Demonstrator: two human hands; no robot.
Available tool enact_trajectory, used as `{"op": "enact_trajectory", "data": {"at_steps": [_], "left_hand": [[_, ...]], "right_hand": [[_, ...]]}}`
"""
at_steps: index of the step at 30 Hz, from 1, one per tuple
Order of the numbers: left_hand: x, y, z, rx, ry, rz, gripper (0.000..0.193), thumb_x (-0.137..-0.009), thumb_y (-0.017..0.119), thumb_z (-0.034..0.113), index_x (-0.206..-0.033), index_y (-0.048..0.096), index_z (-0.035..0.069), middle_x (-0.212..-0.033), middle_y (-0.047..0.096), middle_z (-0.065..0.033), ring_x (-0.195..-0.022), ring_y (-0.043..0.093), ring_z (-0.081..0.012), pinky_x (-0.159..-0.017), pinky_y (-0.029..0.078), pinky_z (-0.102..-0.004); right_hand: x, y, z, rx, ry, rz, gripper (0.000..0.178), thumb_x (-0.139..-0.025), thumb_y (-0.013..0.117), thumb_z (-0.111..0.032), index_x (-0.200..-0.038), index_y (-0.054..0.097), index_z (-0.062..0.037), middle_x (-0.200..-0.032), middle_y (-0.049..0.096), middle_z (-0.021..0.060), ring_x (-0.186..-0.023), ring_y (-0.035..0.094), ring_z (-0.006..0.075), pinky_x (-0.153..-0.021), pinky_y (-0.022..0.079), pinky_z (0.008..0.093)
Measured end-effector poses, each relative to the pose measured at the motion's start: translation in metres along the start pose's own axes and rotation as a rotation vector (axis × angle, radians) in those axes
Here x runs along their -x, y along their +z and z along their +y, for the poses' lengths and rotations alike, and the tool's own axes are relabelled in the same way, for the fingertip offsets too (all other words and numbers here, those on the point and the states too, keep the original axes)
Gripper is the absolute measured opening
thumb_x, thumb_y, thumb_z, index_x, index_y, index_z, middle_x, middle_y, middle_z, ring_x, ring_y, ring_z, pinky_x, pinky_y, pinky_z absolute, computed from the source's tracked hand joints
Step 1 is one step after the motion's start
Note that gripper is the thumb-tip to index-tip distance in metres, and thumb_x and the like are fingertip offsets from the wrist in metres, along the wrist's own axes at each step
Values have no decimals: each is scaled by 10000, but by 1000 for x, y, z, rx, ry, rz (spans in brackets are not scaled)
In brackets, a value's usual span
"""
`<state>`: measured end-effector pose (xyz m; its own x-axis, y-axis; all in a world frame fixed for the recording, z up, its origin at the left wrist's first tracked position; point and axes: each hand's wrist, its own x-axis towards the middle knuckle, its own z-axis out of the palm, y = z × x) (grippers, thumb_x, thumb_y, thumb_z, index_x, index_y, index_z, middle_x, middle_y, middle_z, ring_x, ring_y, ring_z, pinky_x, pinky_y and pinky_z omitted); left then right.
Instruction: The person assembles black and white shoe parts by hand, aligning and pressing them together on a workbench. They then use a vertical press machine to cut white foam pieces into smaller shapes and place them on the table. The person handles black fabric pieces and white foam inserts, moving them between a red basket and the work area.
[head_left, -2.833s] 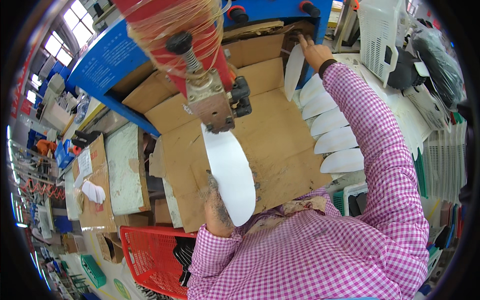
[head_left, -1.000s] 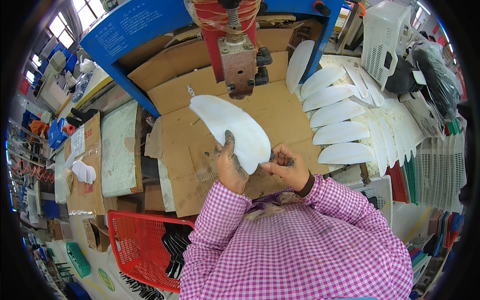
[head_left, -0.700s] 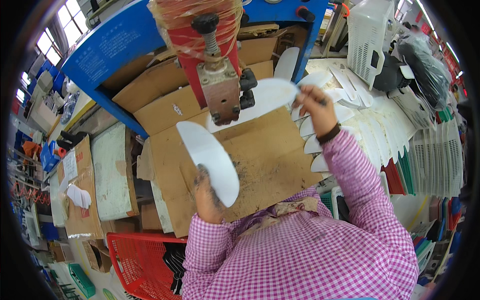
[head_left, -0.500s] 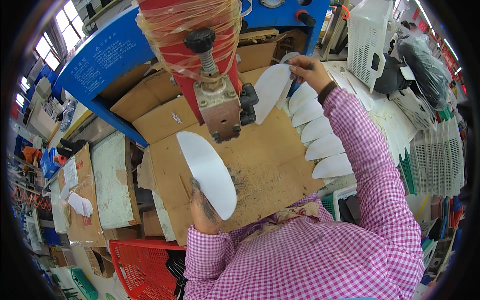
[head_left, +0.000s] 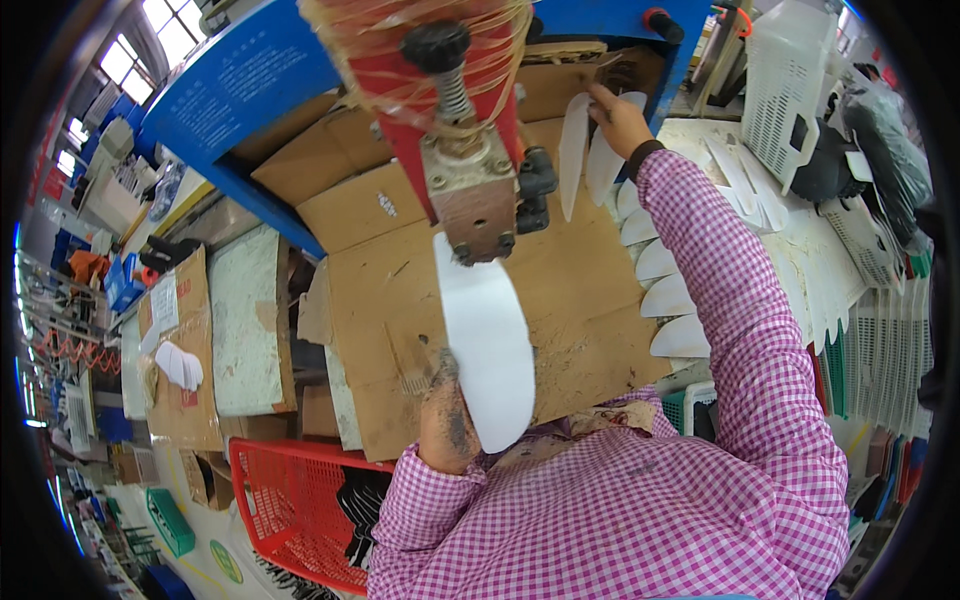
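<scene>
My left hand, dark smudges on its skin, grips the lower left edge of a white half-moon piece. This piece is held above the cardboard-covered table, its upper tip just below the metal head of a red machine arm. At the far right corner of the cardboard, the fingers of my right hand are closed on the upper end of another white half-moon piece, seen narrow. One more such piece is partly hidden behind that hand.
Overlapping white pieces line the right table edge, partly behind my right sleeve. A blue machine frame surrounds the far side. A red basket stands at lower left, a white crate at far right. Small white pieces lie at left.
My left hand has moved its piece right, bringing the tip under the machine head. My right hand has gone farther back, and its piece has turned to look narrower. The view has shifted slightly.
</scene>
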<state>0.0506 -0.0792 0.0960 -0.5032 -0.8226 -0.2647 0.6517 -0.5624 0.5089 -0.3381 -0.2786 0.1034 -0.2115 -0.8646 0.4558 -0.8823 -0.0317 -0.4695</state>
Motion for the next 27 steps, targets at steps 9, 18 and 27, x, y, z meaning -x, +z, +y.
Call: {"op": "enact_trajectory", "data": {"at_steps": [9, 18, 27], "left_hand": [[6, 8, -11, -20, -101, 125, 424, -953, 467, 309, -1259, 452, 15, -1189, 558, -87, -1015, 571, -209, -828, 500, -362], [-65, 36, 19, -164, 60, -66, 453, -972, 382, 360, -1259, 430, 12, -1189, 551, -107, -1039, 567, -212, -831, 508, -349], [-84, 34, 29, -165, 142, -163, 440, -979, 365, 340, -1238, 427, -11, -1177, 555, -126, -1049, 571, -211, -855, 506, -352]], "right_hand": [[18, -1, 15, -461, -4, -145, 613, -929, 491, -82, -1446, 163, -111, -1451, 293, 126, -1319, 328, 254, -1036, 333, 340], [19, -17, 26, -212, -48, 163, 611, -873, 600, -208, -1387, 299, -72, -1338, 436, 206, -1256, 419, 298, -1019, 349, 350], [84, -69, 9, -290, -4, 160, 506, -871, 596, -189, -1319, 406, -50, -1288, 494, 140, -1213, 464, 233, -1005, 360, 363]]}}
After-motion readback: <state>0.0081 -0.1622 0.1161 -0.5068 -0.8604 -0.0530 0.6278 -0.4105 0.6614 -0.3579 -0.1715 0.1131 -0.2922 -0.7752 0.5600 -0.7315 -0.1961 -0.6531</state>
